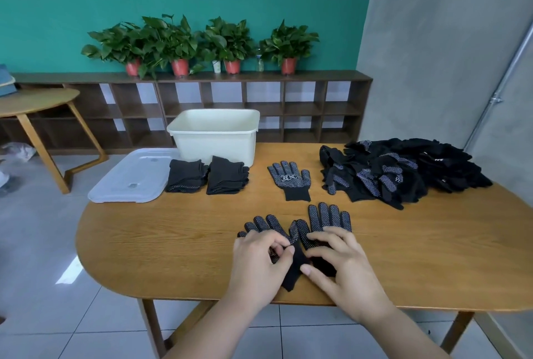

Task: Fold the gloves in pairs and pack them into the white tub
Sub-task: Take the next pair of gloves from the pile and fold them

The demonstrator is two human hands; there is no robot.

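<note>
Left hand [259, 257] pinching dotted glove [271, 223], right hand [337, 260] flat on neighbouring glove [328, 217], white tub [216, 142] well beyond

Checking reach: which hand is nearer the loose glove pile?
Right. The right hand is in front and left of the glove pile; the left hand is further left.

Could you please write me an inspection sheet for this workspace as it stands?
Surface: wooden table.
Job's things: tub at back, nothing visible inside; folded bundles before it; loose glove mid-table; pile far right; left glove and right glove dots-up near front edge.
Clutter: lid beside tub.
Hands: left hand pinches left glove; right hand rests on right glove.
Cables: nothing seen.
Surroundings: shelf with plants, side table, wall pipe.
</note>
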